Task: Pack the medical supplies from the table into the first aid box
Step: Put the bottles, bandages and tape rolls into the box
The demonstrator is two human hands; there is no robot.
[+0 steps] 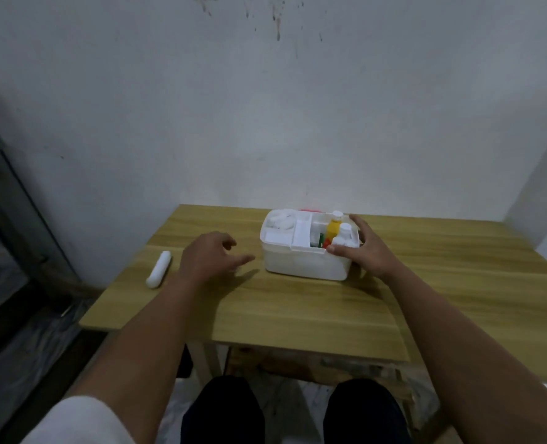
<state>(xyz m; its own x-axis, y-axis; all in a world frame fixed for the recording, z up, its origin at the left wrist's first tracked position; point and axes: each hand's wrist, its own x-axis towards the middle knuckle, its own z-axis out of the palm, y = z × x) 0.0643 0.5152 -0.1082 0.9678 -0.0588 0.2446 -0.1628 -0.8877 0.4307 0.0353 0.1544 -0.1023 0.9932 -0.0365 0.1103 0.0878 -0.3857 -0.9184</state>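
Observation:
The white first aid box [301,264] stands open at the far middle of the wooden table [297,309]. Inside it I see white rolls [281,221] on the left, a white inner tray [301,235], a yellow bottle [333,228], white bottles [344,235] and small red and green items. My right hand [366,248] grips the box's right end, thumb on the front rim. My left hand [212,254] hovers over the table left of the box, fingers apart, holding nothing. A white tube-shaped item [159,269] lies near the table's left edge.
The table stands against a grey wall, with its left edge close to the white tube. A dark door frame lies at the far left. My knees show below the table's front edge.

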